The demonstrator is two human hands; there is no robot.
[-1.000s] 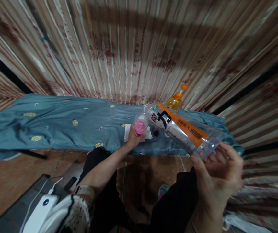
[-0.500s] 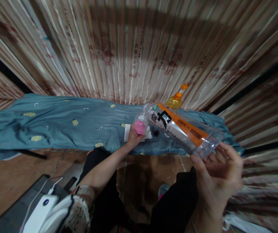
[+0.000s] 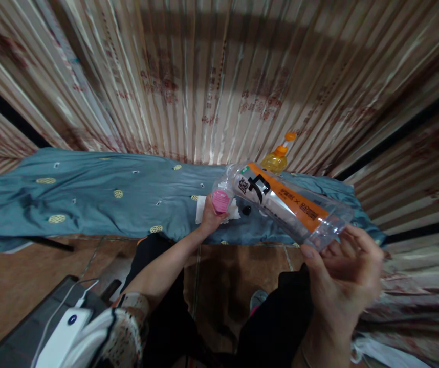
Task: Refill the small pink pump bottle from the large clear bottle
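My right hand (image 3: 342, 276) grips the base of a clear plastic bottle (image 3: 284, 204) with an orange, black and white label, tilted so that its mouth points down to the left. My left hand (image 3: 210, 220) holds a small clear container with a pink label (image 3: 221, 199) right under the bottle's mouth. Beneath it a white tissue (image 3: 200, 209) lies on the blue cloth (image 3: 89, 194). A small black cap (image 3: 246, 209) rests on the cloth beside the tissue.
A yellow bottle with an orange pump top (image 3: 277, 158) stands at the back against the striped curtain (image 3: 219, 76). A dark case with a white device and cable (image 3: 64, 327) lies at the lower left on the tiled floor. My knees are below the cloth's edge.
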